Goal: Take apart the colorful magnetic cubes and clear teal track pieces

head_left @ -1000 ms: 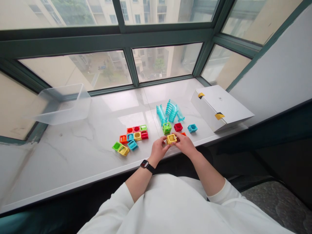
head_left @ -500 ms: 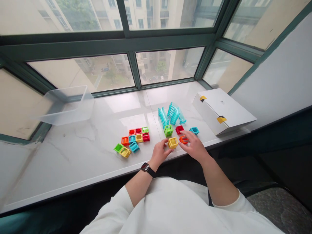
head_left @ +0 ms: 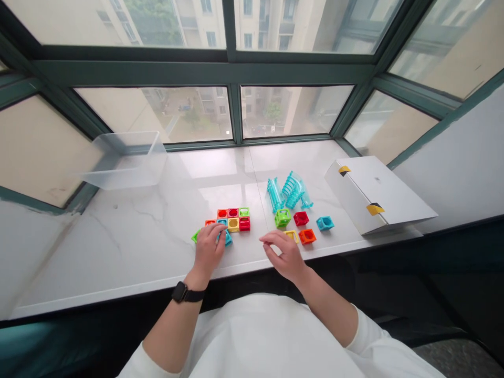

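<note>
My left hand (head_left: 208, 249), with a black watch on its wrist, reaches over the left group of hollow plastic cube blocks. Its fingers stretch across a blue block (head_left: 229, 239), and the hand hides part of the group. Beside it show a green block (head_left: 195, 236), a yellow block (head_left: 233, 224) and a red block (head_left: 244, 224). My right hand (head_left: 284, 254) hovers near the front edge, thumb and fingertips a little apart, with nothing visible between them. Just behind it lies a partly hidden yellow block (head_left: 292, 235), next to an orange block (head_left: 307, 237).
A green block (head_left: 282, 218), a dark red block (head_left: 301, 218) and a blue block (head_left: 325, 223) sit at the right. Turquoise track pieces (head_left: 293, 190) lie behind them. A clear bin (head_left: 126, 176) stands back left; a white box (head_left: 388, 191) is at right on the marble sill (head_left: 129, 252).
My left hand has left the yellow block and moved left onto the left group. My right hand has drawn back leftward from the orange block. The view has shifted too.
</note>
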Demonstrator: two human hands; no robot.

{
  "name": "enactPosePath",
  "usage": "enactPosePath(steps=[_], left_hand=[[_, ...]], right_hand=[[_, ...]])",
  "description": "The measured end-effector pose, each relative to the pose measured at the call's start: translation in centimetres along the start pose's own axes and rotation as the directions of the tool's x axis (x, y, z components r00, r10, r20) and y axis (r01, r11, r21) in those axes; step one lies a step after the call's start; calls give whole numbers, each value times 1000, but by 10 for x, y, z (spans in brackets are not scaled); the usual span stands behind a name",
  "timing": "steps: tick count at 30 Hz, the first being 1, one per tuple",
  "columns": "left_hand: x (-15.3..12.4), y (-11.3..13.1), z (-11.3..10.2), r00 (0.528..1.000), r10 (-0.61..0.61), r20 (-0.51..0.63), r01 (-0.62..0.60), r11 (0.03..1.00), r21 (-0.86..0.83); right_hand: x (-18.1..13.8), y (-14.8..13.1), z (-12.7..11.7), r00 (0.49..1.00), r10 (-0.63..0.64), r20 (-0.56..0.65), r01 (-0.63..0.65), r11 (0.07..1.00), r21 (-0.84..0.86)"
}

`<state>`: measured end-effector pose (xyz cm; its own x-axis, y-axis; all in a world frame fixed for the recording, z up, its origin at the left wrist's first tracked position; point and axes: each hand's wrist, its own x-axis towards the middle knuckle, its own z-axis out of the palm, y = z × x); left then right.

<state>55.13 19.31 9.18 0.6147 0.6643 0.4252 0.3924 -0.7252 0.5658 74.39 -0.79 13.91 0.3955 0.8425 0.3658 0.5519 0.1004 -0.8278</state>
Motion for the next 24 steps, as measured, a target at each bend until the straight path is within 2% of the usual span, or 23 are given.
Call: enactPosePath(steps=[2,4,7,10,13,17,21,24], left_hand=[[13,-16,-5,999,-26,40,23,995,94],[20,-27,-2,994,-15,108,-1,989,148],[23,-36,8,979,29,203,-69,979,190],[21,-38,16,963,42,267,-107,966,235],[20,-36,18,956,36,290,-114,960,256],[20,-33,17,958,30,284,-109,958,266],[20,-32,17,957,28,290,-111,955,274],[19,-33,17,957,28,288,-106,960,260]], right_hand=[[8,10,33,987,59,152,-63,998,21],[15,24,67,967,115,227,-128,991,40],[22,46,109,942,215,258,-232,972,39],[29,58,133,930,289,228,-293,956,-18],[37,58,141,920,340,196,-327,940,-96],[45,55,142,904,367,220,-344,929,-135],[44,54,138,892,390,227,-379,921,-95],[38,55,133,882,424,208,-433,901,-1]])
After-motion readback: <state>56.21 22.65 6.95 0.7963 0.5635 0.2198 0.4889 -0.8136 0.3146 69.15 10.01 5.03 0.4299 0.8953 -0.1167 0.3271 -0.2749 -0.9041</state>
